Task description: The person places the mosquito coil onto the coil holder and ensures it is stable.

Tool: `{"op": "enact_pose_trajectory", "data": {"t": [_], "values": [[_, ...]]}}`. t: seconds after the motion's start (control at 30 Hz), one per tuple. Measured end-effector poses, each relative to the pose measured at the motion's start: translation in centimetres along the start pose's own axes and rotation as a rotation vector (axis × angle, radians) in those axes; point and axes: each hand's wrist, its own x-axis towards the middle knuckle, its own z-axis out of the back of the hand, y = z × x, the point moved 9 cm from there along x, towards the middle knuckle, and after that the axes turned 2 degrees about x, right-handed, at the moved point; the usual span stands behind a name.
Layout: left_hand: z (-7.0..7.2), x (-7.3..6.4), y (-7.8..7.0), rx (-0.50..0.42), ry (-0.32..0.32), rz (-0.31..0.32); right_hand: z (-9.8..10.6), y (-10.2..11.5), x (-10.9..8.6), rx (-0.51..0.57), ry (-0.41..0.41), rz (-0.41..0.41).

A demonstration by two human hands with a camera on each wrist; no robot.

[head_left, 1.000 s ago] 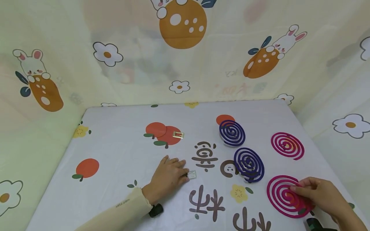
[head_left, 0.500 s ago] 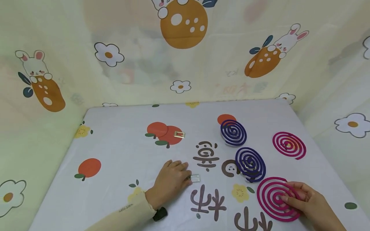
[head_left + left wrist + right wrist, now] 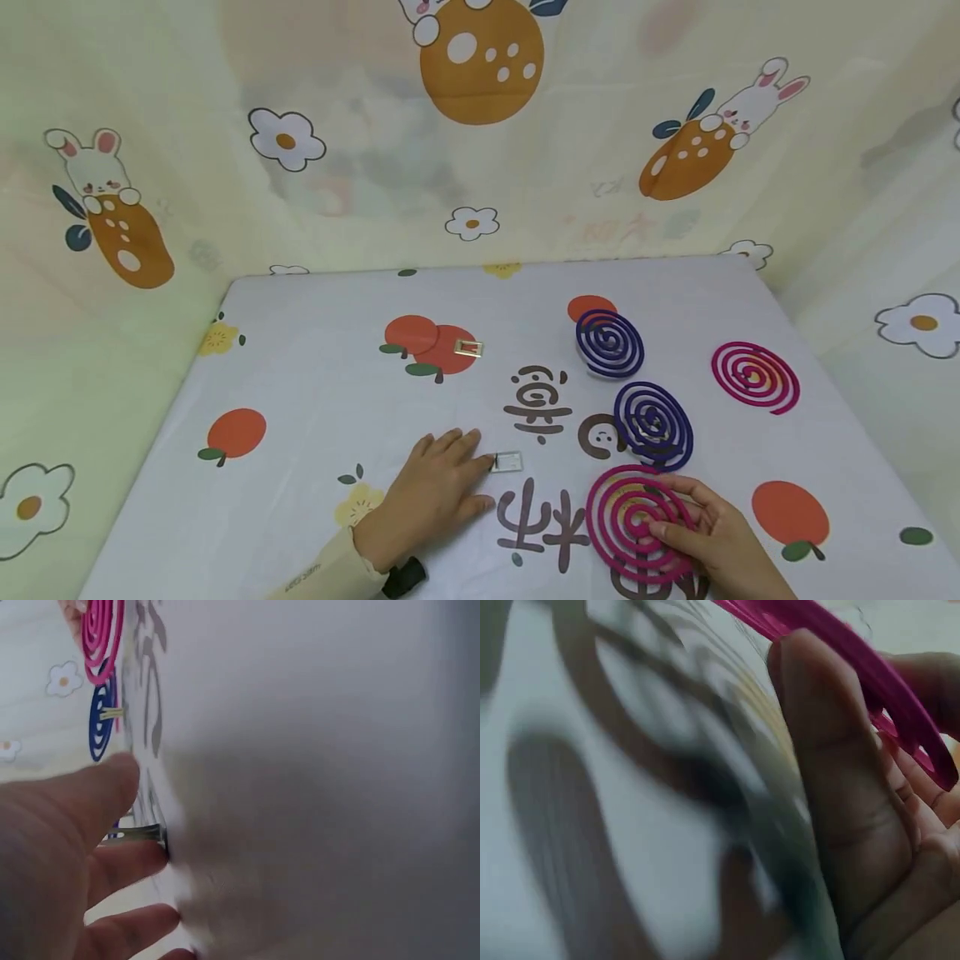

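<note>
My right hand pinches a pink mosquito coil, thumb on its upper face and fingers beneath. In the right wrist view the thumb lies along the coil's edge. My left hand rests palm down with spread fingers, its index fingertip at the end of a small flat metal coil stand. In the left wrist view the stand lies beside that finger, and the thumb is held away from it.
Two dark blue mosquito coils sit right of centre, the nearer coil over a stand. Another pink coil lies at the far right. A second metal stand lies on the printed tablecloth. A patterned curtain hangs behind.
My right hand has lifted the pink coil and carried it left, toward the stand. The left hand's thumb has spread away from the stand, its index finger still there.
</note>
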Motion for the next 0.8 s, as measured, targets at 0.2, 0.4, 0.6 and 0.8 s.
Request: {"op": "enact_pose_trajectory", "data": {"t": [0.2,0.4,0.6,0.8], "values": [[-0.8,-0.8,0.0,-0.030,0.033,0.002,-4.5,2.1,1.6,0.018,0.088,0.188],[-1.6,-1.0,0.2,-0.052,0.090,0.018,-6.7,3.2,3.1,0.056,0.128,0.232],[-2.1,-1.1,0.0,-0.072,0.135,0.022,-7.8,4.0,4.5,0.032,0.089,0.229],[-2.2,-1.2,-0.3,-0.096,0.141,0.023,-8.7,4.2,5.9,0.019,0.072,0.229]]}}
